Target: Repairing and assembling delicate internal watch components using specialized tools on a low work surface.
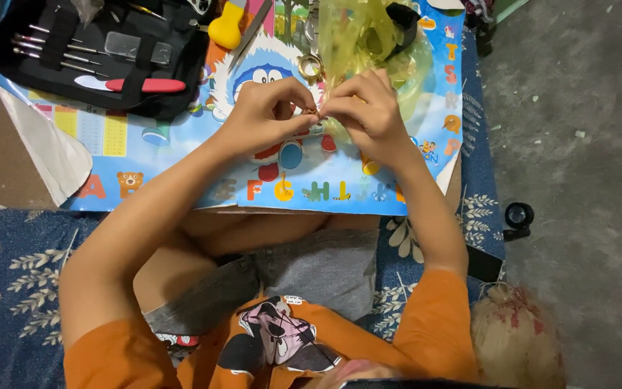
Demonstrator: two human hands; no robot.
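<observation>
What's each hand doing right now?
Left hand: closed, pinching a tiny part too small to identify.
Right hand: closed, pinching the same tiny part.

Blue cartoon alphabet mat [181, 155], black tool case [102, 54], yellow plastic bag [358, 32]

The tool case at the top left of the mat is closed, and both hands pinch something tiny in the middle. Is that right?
Not quite. The head view shows the black tool case lying open, with thin tools and a red-handled one showing inside. The rest holds: the left hand and right hand pinch something tiny over the colourful mat.
</observation>
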